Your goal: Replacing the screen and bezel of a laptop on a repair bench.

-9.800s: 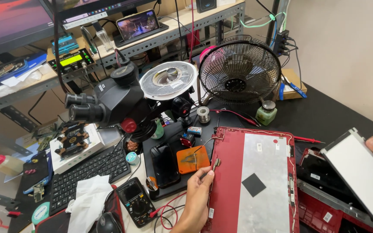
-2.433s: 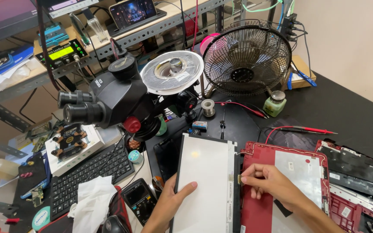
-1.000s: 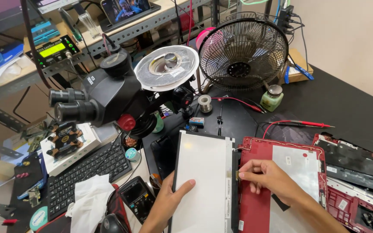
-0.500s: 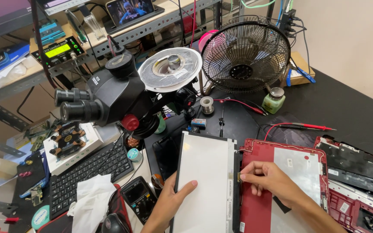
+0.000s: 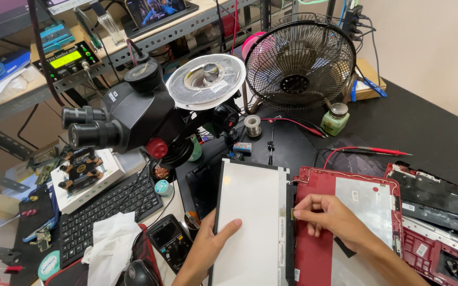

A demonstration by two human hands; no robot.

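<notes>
A white rectangular laptop screen panel [image 5: 250,222] lies flat on the bench, just left of a red laptop lid [image 5: 319,254] lined with silver foil. My left hand [image 5: 208,249] rests on the panel's left edge, thumb on its face. My right hand [image 5: 329,217] lies on the red lid, its fingertips pinched at a small connector on the panel's right edge.
A black microscope [image 5: 128,114] with a ring light stands behind the panel. A desk fan [image 5: 299,63], green jar [image 5: 335,119], solder spool [image 5: 252,126], red probe lead [image 5: 377,151], keyboard [image 5: 107,206], multimeter [image 5: 170,238], tissue [image 5: 112,249] and laptop base parts [image 5: 441,206] surround it.
Earlier the red lid lay alone and my right hand held the panel off to the right. The panel now lies beside the lid. Over the last second both hands have stayed put.
</notes>
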